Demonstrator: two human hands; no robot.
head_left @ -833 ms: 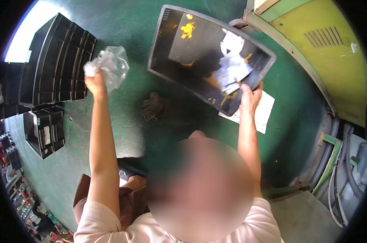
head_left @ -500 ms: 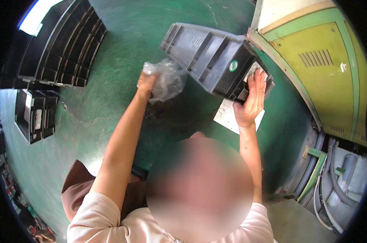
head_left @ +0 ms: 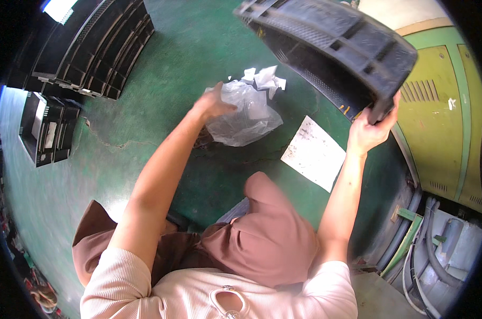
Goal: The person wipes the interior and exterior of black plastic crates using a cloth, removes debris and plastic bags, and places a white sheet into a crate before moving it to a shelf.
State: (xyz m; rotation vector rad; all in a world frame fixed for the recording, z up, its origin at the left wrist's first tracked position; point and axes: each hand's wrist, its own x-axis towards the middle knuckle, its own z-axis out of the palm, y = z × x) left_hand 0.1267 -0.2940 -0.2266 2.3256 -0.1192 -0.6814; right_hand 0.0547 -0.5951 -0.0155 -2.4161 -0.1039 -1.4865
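Note:
My right hand (head_left: 373,126) grips the lower right end of a black plastic crate (head_left: 352,40), which is lifted and tilted with its hollow side facing down toward me. A crumpled clear plastic bag (head_left: 246,125) lies on the floor below the crate's left part. At the bag's left edge is my left hand (head_left: 215,103), thumb and fingers apart. Torn white scraps of paper (head_left: 267,78) are at the bag's far side. Between the bag and my right forearm lies a white sheet (head_left: 313,154) with dark specks.
Large black crates (head_left: 92,48) stand at the far left, with smaller black crates (head_left: 48,130) nearer. A yellow-green metal cabinet (head_left: 432,117) borders the right side. Below it run grey pipes and cables (head_left: 427,255). The green floor (head_left: 140,117) is cracked.
The crate has been raised and tipped over, up and to the right, by my right hand, now gripping its edge. White scraps now show by the bag. My left hand's fingers have spread.

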